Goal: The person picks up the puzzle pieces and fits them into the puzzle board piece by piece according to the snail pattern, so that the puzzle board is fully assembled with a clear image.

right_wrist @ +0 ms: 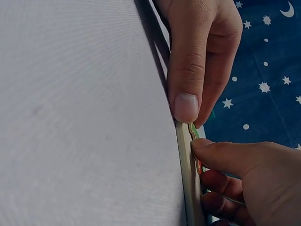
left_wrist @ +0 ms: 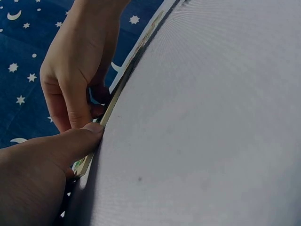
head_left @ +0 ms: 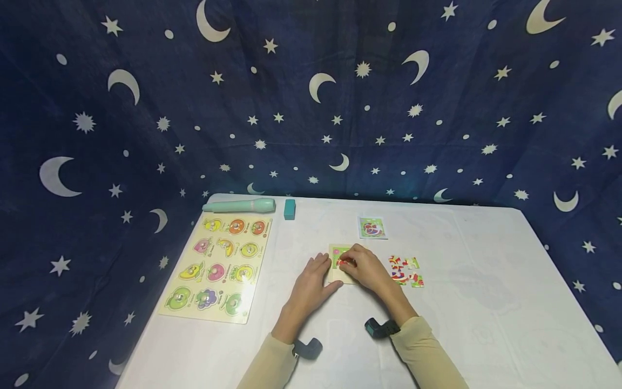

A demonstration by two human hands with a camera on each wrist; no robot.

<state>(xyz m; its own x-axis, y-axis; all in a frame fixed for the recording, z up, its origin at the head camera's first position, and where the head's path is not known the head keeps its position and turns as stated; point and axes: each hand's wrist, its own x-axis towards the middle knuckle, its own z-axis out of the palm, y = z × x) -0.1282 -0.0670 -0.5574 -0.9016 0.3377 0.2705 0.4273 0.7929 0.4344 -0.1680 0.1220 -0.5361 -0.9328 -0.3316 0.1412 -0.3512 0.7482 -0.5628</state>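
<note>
A small wooden jigsaw board (head_left: pixel 335 276) with a green and pink picture area lies flat on the table between the hands. My left hand (head_left: pixel 309 285) rests at its left side with fingers extended, the thumb against its near edge. Over the board, my right hand (head_left: pixel 367 268) pinches a small red puzzle piece (right_wrist: pixel 199 166) between thumb and curled fingers, which partly hide it. To the right lie several loose puzzle pieces (head_left: pixel 416 281) in red, white and green. Behind the board sits a square picture card (head_left: pixel 372 228) with a green border.
On the left is a large fruit peg board (head_left: pixel 202 274) with several fruit shapes. Along its far edge lies a mint-green stick (head_left: pixel 233 206), and a teal block (head_left: pixel 289 209) stands beside that. A dark blue curtain (head_left: pixel 291 97) with moons and stars surrounds the white table (head_left: pixel 486 281).
</note>
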